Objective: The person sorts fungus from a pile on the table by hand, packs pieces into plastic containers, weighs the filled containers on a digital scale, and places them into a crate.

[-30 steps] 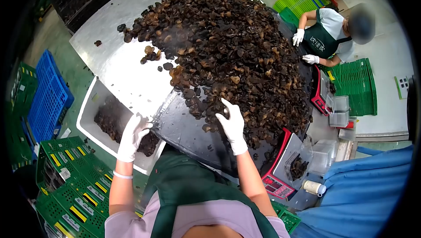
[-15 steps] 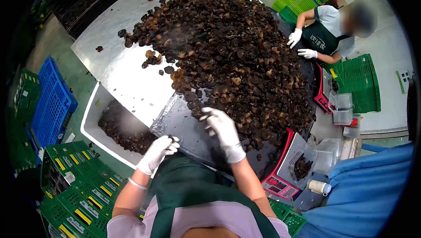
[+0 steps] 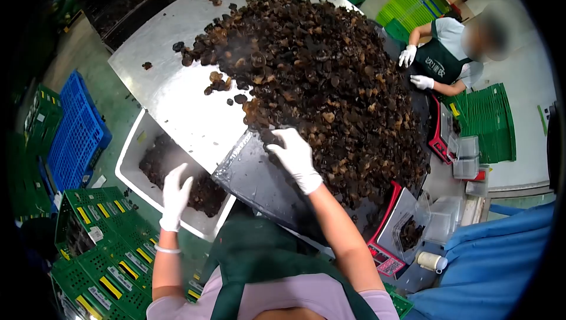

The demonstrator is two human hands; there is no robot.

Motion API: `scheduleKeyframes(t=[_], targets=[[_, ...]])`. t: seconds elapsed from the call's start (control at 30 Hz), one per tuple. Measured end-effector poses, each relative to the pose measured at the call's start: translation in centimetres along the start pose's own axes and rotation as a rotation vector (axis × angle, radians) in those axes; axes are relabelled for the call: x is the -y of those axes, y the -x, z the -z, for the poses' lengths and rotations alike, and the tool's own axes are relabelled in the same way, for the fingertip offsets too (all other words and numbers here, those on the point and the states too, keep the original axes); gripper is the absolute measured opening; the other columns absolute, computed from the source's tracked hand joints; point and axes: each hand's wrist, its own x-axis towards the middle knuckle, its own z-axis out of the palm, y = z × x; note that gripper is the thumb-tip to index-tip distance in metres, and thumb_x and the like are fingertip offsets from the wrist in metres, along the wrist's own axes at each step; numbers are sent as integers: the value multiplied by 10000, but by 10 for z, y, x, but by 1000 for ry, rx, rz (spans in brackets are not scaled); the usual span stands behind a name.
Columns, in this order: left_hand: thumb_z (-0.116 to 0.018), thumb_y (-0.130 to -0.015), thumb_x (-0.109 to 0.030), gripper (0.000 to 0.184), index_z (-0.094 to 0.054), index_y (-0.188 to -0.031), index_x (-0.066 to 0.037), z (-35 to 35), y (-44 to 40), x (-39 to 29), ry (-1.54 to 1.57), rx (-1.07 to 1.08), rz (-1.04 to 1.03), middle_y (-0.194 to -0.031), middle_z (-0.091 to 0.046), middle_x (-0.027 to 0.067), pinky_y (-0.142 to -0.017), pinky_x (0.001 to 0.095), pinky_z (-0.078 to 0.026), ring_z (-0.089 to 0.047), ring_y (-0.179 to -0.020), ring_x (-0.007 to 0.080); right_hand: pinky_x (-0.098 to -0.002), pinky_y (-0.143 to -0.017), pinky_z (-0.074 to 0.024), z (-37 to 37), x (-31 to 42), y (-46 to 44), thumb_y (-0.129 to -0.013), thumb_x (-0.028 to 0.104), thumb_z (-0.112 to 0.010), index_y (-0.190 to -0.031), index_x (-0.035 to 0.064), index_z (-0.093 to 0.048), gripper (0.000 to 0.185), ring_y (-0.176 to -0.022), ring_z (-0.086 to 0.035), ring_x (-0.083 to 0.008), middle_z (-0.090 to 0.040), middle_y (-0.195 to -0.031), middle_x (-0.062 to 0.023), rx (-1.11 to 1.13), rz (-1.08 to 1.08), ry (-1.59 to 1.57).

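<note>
Wood ear fungus (image 3: 330, 84), as it appears, lies in a broad heap across the bench (image 3: 150, 90), its near edge meeting the gloved right hand (image 3: 295, 154). Grip of that hand: thumb and forefinger curve around dark pieces at the heap's edge; whether they are clamped cannot be told. Gloved left hand (image 3: 175, 196) has its thumb and fingers apart, nothing visible between them, and appears over the white tub (image 3: 132, 152), which contains more dark pieces. Good handling, in my judgement, calls for a light fingertip pinch, pieces lifted singly from the loose margin, since thin lobes may tear or slip when wet. Surface: bright bare metal at far left, with scattered pieces; a dark, moist-looking section (image 3: 253, 172) nearest the person. Right side carries a red-framed scale (image 3: 387, 262) bearing fungus, clear plastic boxes (image 3: 445, 217) and a white bottle (image 3: 431, 261). Room: green crates (image 3: 112, 249) and a blue crate (image 3: 76, 131) at left, blue cloth (image 3: 489, 261) at right; a co-worker's gloved hands (image 3: 422, 82) rest at the heap's far side.
</note>
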Motion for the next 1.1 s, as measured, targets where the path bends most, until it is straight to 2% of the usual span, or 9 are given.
scheduleKeyframes(t=[0.17,0.27,0.33,0.43,0.6,0.8,0.87,0.97,1.1], targets=[[-646,-834,-137,260,-647,-1081,-59,-52,-71,-67,287,100,102,-1083,-632,156,-892,359,-461,-599,-1008,278,-396,-664,-511,-54,-23,-13,-775,216,-662,-1007,105,-571,274,-831,-606,-285,-567,-916,-95,86,60,259],[-669,-834,-155,239,-647,-1032,-22,-104,-105,-59,296,-69,-48,-868,-641,107,-727,305,-492,-612,-789,207,-335,-628,-500,-31,-30,-8,-849,160,-606,-1021,64,-629,198,-743,-627,-228,-659,-872,-83,44,-203,-295],[-680,-828,-172,256,-643,-1041,-33,-125,-126,-77,558,-128,52,-837,-630,92,-703,305,-486,-594,-759,202,-214,-559,-441,-1,-27,-7,-902,110,-557,-1078,48,-633,201,-712,-560,-62,-660,-899,-14,173,-682,-973],[-682,-797,-161,303,-605,-1040,2,-139,-152,-90,331,-57,-24,-787,-593,125,-679,372,-468,-580,-736,258,-187,-546,-420,14,-27,2,-904,97,-556,-1092,59,-632,207,-710,-559,-47,-660,-901,-17,123,-694,-1113],[-672,-823,-132,217,-638,-987,7,-161,-161,-64,411,-24,118,-776,-639,122,-657,338,-480,-614,-713,208,-189,-622,-437,19,-37,32,-870,73,-572,-1116,48,-622,252,-725,-558,-57,-647,-902,-5,8,-554,-901],[-602,-909,-184,265,-605,-1091,8,-59,-111,-63,870,-50,477,-947,-618,32,-725,224,-464,-569,-836,93,-293,-730,-504,4,35,81,-741,127,-742,-1018,82,-662,291,-781,-642,-161,-645,-857,-52,511,-123,-459],[-596,-913,-194,278,-605,-1096,14,-24,-93,-23,759,-198,403,-997,-624,55,-780,249,-473,-580,-890,122,-311,-705,-518,2,42,97,-728,196,-746,-1002,130,-668,293,-754,-643,-195,-647,-895,-44,709,-67,-243],[-613,-883,-109,251,-604,-1104,9,7,-45,95,-6,-344,274,-1017,-632,92,-831,282,-472,-598,-895,170,-316,-691,-519,11,8,89,-753,204,-714,-975,134,-672,236,-757,-643,-204,-632,-843,-41,314,8,-333],[-628,-815,-54,332,-599,-1146,-32,15,-19,65,-199,-349,134,-1144,-601,147,-955,377,-427,-552,-1084,291,-333,-683,-508,26,-10,45,-716,201,-747,-1094,120,-619,407,-814,-605,-229,-568,-878,-61,117,-119,263]])
